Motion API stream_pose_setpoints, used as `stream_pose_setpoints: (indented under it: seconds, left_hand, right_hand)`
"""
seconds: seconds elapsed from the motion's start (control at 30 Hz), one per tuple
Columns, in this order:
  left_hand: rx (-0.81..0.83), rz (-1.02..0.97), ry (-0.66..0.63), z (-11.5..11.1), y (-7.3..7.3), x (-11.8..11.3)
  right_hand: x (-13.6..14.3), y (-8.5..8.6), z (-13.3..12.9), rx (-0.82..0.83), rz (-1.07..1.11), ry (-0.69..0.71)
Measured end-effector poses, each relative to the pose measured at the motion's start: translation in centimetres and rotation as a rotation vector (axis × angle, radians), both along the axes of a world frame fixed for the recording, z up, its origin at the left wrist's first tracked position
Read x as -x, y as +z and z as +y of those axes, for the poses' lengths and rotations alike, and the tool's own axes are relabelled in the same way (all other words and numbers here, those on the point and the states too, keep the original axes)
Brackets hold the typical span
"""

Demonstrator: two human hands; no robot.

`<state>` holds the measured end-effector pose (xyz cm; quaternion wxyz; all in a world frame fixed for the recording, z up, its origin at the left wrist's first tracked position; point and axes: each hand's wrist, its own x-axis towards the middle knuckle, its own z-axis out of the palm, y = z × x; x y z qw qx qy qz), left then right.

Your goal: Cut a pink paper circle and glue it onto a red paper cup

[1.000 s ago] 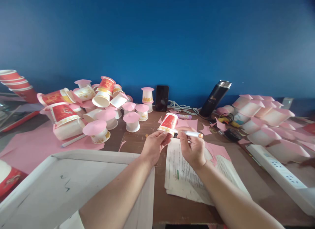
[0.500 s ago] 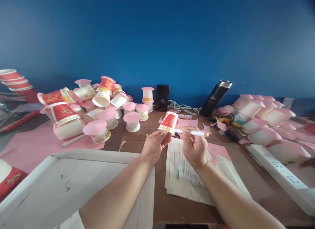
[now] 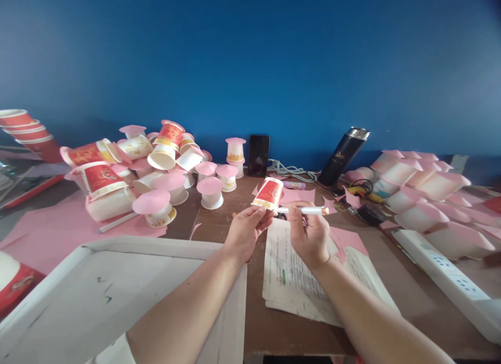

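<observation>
A small red and white paper cup with gold print is tilted above the desk, gripped near its lower rim by my left hand. To the right of it, my right hand is closed on a white pen with an orange end. The pen lies roughly level, its left end close to the cup's lower right edge; whether they touch is unclear. Below my right hand are printed sheets with pink paper on them.
Cups with pink paper tops crowd the left; more cups are piled at right. A phone and a black flask stand by the wall. A white tray lies front left, a power strip right.
The pen has shifted slightly left, bringing its left end closer to the cup. Both hands and the cup have hardly moved.
</observation>
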<state>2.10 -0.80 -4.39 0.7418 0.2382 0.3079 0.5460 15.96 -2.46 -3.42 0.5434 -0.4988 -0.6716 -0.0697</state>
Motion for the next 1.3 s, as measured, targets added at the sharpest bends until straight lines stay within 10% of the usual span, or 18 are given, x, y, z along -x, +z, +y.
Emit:
stream_pose_setpoints:
  seconds: [1.3]
  left_hand:
    - [0.051,-0.142,0.004,0.22,-0.29,0.20]
  right_hand:
    - [-0.12,-0.14,-0.01,0.018,0.021,-0.020]
